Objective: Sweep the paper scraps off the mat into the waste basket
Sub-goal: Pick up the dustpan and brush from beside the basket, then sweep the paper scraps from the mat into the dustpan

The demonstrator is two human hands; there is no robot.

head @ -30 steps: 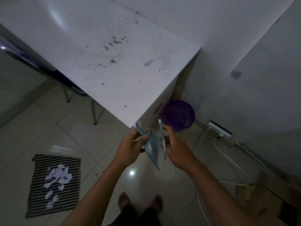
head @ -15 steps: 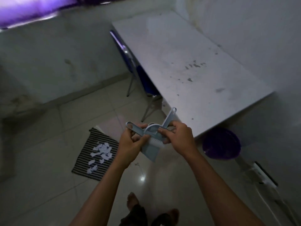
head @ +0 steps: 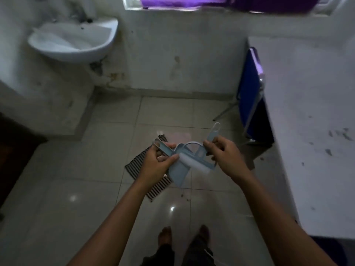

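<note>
In front of my chest I hold a small light blue dustpan (head: 179, 174) and a matching hand brush (head: 196, 160) with white bristles. My left hand (head: 159, 164) grips the dustpan's handle. My right hand (head: 223, 154) grips the brush's handle, which points up and right. The two tools overlap. Below them on the tiled floor lies the black-and-white striped mat (head: 137, 164), mostly hidden by my hands and the tools. The paper scraps and the waste basket are out of sight.
A white table (head: 311, 116) runs along the right, with a blue chair (head: 251, 93) tucked beside it. A white washbasin (head: 73, 41) hangs on the wall at upper left. My bare feet (head: 184, 235) stand on the glossy floor tiles.
The view has swung left, away from the purple basket and table corner, so the washbasin wall now fills the top. The mat now lies directly under my hands. My hands keep both tools.
</note>
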